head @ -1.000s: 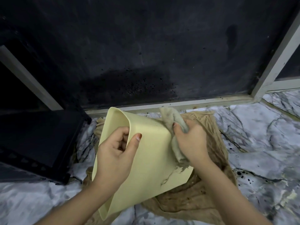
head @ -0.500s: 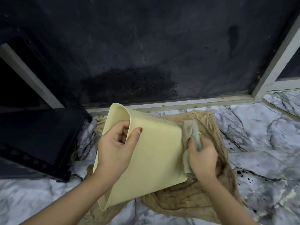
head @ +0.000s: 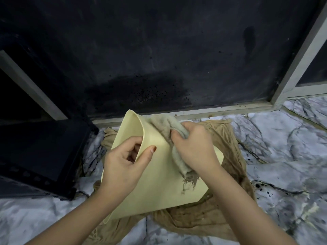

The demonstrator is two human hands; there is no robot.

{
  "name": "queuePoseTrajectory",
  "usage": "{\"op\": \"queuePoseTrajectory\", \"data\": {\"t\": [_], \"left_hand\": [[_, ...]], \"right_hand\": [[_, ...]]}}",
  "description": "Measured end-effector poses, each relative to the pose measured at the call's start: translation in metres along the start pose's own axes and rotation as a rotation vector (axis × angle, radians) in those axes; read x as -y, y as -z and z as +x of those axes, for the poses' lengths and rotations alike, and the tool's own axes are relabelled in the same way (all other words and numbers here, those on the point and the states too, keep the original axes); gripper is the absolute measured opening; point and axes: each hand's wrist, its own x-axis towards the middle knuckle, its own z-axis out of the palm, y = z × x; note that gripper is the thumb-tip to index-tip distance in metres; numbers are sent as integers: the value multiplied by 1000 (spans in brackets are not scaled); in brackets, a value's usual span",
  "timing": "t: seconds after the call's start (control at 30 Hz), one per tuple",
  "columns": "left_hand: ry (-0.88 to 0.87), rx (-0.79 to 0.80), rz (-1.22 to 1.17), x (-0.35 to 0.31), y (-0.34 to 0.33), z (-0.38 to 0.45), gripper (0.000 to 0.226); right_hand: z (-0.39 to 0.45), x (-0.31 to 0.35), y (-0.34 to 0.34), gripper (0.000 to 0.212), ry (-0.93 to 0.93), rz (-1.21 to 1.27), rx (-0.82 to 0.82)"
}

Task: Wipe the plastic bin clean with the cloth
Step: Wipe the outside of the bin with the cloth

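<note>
Both hands (head: 123, 161) curled, gripping bin (head: 159, 188), cloth (head: 169, 126)

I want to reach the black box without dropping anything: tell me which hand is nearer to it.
Left. The left hand grips the bin's rim, just right of the black box; the right hand presses the cloth farther right.

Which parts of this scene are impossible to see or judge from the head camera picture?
- Inside of the bin: its opening faces away, so its cleanliness is unknown.
- Left hand fingers: curled behind the bin's rim.
- Part of the cloth: covered by the right hand.
- Brown rag beneath: mostly hidden by the bin and arms.
- Black box: cut off by the left edge, too dark to identify.
</note>
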Motion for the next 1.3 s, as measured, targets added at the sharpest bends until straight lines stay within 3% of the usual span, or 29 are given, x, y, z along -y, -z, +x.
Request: {"op": "queuePoseTrajectory", "data": {"t": [0.17,0.23,0.37,0.43,0.57,0.7,0.83,0.97,1.13,1.3], "left_hand": [[112,53,45,-2,8,1,20],[149,61,66,-3,12,5,17],[165,78,39,-11,16,12,46],[220,95,39,-15,17,17,57],[313,160,96,-16,19,24,44],[284,109,111,-15,17,21,57],[251,35,33,-18,12,13,46],[256,45,-44,-23,11,10,10],[224,109,-71,-16,7,5,7],[239,111,-68,-12,10,4,8]], "right_hand": [[-7,-43,6,13,-158,-84,-57],[-7,-58,10,15,-236,-87,-76],[-6,-69,20,15,-267,-98,-53],[-6,-71,22,18,-257,-133,-34],[-12,-74,25,30,-269,-141,-36],[-22,-74,26,39,-252,-149,-84],[-28,-66,24,26,-238,-113,-61],[-34,-33,14,9,-59,-58,-54],[-32,5,-11,11,130,-15,-10],[-12,-10,-7,14,34,-83,-20]]}}
